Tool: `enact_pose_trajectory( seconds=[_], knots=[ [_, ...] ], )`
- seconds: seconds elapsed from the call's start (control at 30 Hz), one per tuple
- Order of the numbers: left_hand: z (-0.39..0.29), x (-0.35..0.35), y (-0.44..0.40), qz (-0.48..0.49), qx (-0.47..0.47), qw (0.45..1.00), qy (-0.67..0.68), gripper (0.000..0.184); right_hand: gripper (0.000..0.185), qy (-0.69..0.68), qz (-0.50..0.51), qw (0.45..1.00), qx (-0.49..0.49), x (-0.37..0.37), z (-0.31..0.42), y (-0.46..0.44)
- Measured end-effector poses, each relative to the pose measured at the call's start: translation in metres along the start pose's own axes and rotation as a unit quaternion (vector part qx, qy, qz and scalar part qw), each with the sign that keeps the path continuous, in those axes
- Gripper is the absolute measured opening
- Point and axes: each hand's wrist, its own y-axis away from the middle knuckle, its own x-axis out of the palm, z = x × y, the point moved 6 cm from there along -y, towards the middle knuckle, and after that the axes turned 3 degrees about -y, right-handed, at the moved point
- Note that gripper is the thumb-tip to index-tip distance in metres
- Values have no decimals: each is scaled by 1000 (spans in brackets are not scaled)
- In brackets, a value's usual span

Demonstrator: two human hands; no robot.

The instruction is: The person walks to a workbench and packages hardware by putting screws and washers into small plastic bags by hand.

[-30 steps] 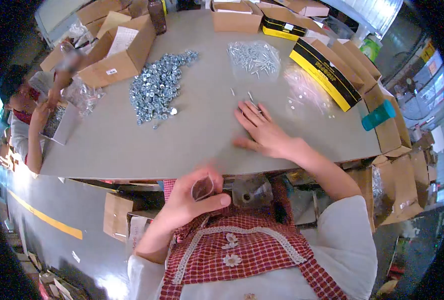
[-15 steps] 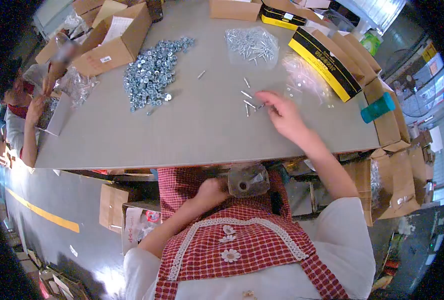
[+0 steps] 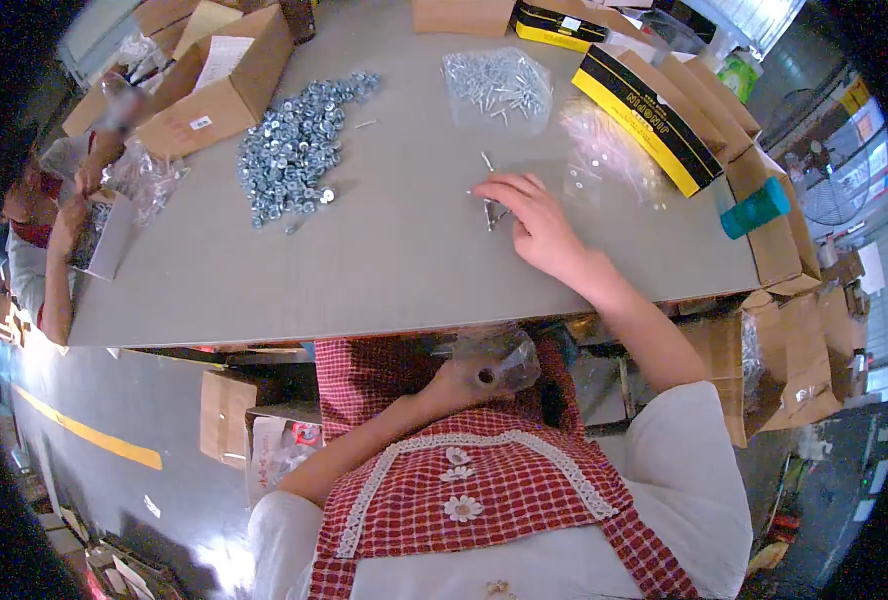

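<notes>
My right hand [image 3: 536,225] is over a few small metal screws [image 3: 494,213] on the grey table, its bent fingers closing on one at the fingertips. A loose screw [image 3: 487,160] lies just beyond them. Below the table edge, at my lap, my left hand [image 3: 452,388] grips a clear plastic bag [image 3: 509,358] that has a dark round hole; its fingers are partly hidden by the plastic. A pile of metal nuts [image 3: 294,145] spreads across the left of the table. Farther back lies a clear bag full of screws [image 3: 499,85].
A plastic bag of small white parts [image 3: 604,155] lies by a black-and-yellow box [image 3: 649,125]. A teal cylinder [image 3: 754,208] rests at the right edge. Cardboard boxes [image 3: 214,90] line the table's back left. At far left, another person's arm [image 3: 59,265] reaches to a white box [image 3: 114,235].
My right hand has shifted left, its fingers now covering screws that showed before. My left hand has moved right, onto the clear plastic bag. The view has shifted slightly.
</notes>
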Motion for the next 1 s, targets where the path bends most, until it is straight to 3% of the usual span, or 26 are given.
enact_pose_trajectory(
  seconds=[0.27,0.37,0.47,0.53,0.57,0.6,0.63,0.73,0.83,0.93,1.0],
  knots=[
    [-7,-2,7,50,-66,996,42,58,50,-127,77,988,-42,-10,44,40],
    [-21,-6,6,48,-94,988,117,61,39,-265,162,949,-52,-15,76,64],
    [-23,-7,1,36,-94,986,132,62,28,-312,154,937,-38,-21,78,62],
    [-18,-5,-1,3,-120,989,91,61,30,-256,139,957,-9,-13,71,46],
    [-16,-7,-5,-114,-62,984,124,57,31,-205,109,973,-14,-2,69,32],
    [-7,3,-6,-88,-63,989,101,55,33,-153,76,985,-19,9,68,18],
    [-2,7,-7,-63,-63,993,78,53,42,-122,108,987,-1,27,67,4],
    [-3,-2,-2,-40,-98,993,58,52,58,37,85,987,-134,79,79,-44],
    [6,4,-2,-12,-164,985,54,57,72,18,52,976,-213,103,95,-87],
    [5,3,-1,29,-189,979,64,55,73,29,117,968,-219,127,96,-106],
    [6,3,-4,76,-183,980,33,59,73,53,148,975,-156,121,86,-112]
  ],
)
